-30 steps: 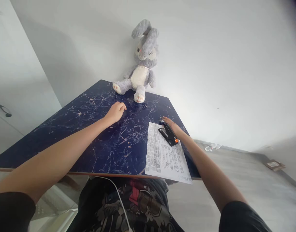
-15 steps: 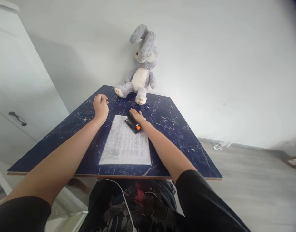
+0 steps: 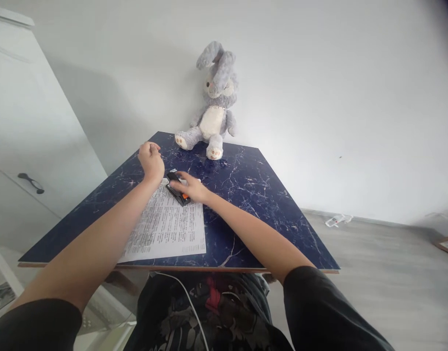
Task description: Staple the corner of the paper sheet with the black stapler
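Note:
A black stapler (image 3: 182, 199) with an orange part lies on the upper part of a printed sheet of paper (image 3: 173, 229). My right hand (image 3: 193, 189) is closed around the stapler from the right, thumb on the near side and fingers over the far side. Just left of the stapler, my left hand (image 3: 151, 162) hovers or rests with its fingers curled in; nothing shows in them. The left forearm covers the sheet's left edge. A small pale bit (image 3: 173, 170) shows at the stapler's far end, too small to name.
A dark blue marble-patterned table (image 3: 253, 209) carries the sheet. At its far edge a grey plush rabbit (image 3: 213, 117) sits against the wall. A white cabinet (image 3: 37, 122) stands to the left. On the floor at right lies a small white item (image 3: 337, 221).
My right hand has moved left, taking the stapler and the sheet along; the sheet now lies turned and partly under my left forearm. My left hand has hardly moved.

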Demonstrator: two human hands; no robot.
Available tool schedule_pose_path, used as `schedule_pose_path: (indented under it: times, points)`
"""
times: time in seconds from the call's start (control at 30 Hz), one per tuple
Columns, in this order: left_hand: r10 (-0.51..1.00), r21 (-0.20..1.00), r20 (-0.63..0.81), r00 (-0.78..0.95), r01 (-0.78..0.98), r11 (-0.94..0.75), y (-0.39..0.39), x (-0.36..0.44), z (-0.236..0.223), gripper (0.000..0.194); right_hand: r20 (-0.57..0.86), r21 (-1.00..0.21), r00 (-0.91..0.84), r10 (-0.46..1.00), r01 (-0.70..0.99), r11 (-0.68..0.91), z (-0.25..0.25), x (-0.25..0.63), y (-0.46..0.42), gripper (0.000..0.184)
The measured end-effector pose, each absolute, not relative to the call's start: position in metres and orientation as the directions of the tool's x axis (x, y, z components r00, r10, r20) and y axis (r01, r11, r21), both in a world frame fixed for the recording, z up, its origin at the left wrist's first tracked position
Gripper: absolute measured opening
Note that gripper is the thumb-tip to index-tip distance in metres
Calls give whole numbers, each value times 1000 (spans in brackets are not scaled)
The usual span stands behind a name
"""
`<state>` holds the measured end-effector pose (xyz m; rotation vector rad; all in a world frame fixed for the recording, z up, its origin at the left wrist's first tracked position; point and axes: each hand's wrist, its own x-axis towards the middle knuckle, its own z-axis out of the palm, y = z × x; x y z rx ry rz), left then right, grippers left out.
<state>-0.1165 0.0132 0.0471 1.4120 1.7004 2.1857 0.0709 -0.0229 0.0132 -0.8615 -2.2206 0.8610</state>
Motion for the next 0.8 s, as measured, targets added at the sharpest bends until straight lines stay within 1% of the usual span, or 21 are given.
schedule_pose_path:
  times: [0.07, 0.13, 0.23, 0.3, 0.33, 0.4, 0.43, 0.47, 0.53, 0.6, 0.63, 0.7, 0.8]
  points:
    - [532, 777, 629, -567, 464, -425, 10, -110, 47, 28, 224, -676, -674, 704, 413, 610, 10, 78, -38, 55]
    - [576, 780, 625, -526, 442, -443, 5, -101, 46, 28, 170, -631, -662, 730, 496, 597, 8, 86, -46, 51]
    - [738, 819, 564, -371, 367, -442, -3, -81, 39, 27, 157, -616, -629, 761, 540, 574, 10, 116, -45, 44]
    - [842, 815, 517, -151, 387, -431, -8, -67, 31, 22, 168, -626, -621, 766, 533, 569, 14, 150, -42, 46]
    - [862, 784, 506, -32, 433, -444, -10, -59, 26, 18, 168, -636, -620, 766, 526, 565, 16, 171, -41, 48]
    - [851, 668, 474, 226, 537, -515, -16, -47, 16, 13, 141, -666, -639, 756, 504, 550, 21, 212, -39, 53]
    - [834, 606, 435, 340, 574, -551, -19, -42, 12, 13, 125, -680, -643, 756, 499, 537, 23, 231, -39, 55]
    - [808, 559, 394, 439, 583, -589, -22, -39, 9, 17, 109, -690, -645, 756, 498, 525, 26, 247, -38, 57]
    - [734, 475, 317, 601, 569, -671, -26, -35, 5, 32, 69, -693, -678, 732, 495, 524, 33, 271, -35, 59]
    - [697, 437, 264, 666, 562, -702, -29, -35, 6, 43, 49, -700, -720, 693, 470, 538, 39, 283, -32, 54]
    - [696, 435, 243, 676, 565, -701, -30, -36, 8, 45, 38, -712, -742, 669, 450, 540, 42, 285, -31, 49]
    - [703, 459, 198, 683, 569, -682, -29, -39, 13, 45, 12, -746, -779, 627, 411, 525, 46, 287, -31, 41]
    - [708, 509, 142, 692, 562, -652, -26, -43, 18, 45, 24, -778, -780, 625, 378, 501, 48, 283, -33, 41]
